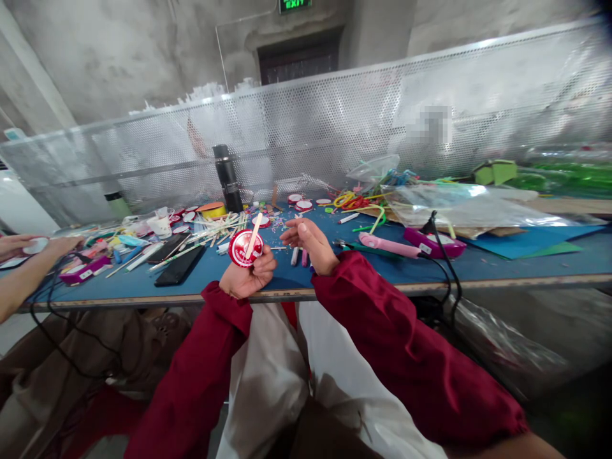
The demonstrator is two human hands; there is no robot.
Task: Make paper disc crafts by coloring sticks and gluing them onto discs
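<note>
My left hand (pixel 248 275) holds a round red lid (pixel 239 247) with white printing, raised above the front edge of the table. A flat wooden craft stick (pixel 254 236) lies across the lid's face, its upper end sticking out past the rim. To the right, my right hand (pixel 310 241) hovers with its fingers stretched out and nothing in them. Pink and white marker-like pens (pixel 299 257) lie on the table between my hands. A pink hot glue gun (pixel 389 245) rests just right of my right hand.
Dark phones (pixel 180 266) and a pile of sticks (pixel 224 228) lie at left. A black bottle (pixel 227 178) stands against the perforated metal screen (pixel 306 134). Coloured pipe cleaners (pixel 356 201) and a purple box (pixel 433 243) with black cables sit right. A co-worker's hands (pixel 57 245) reach in at far left.
</note>
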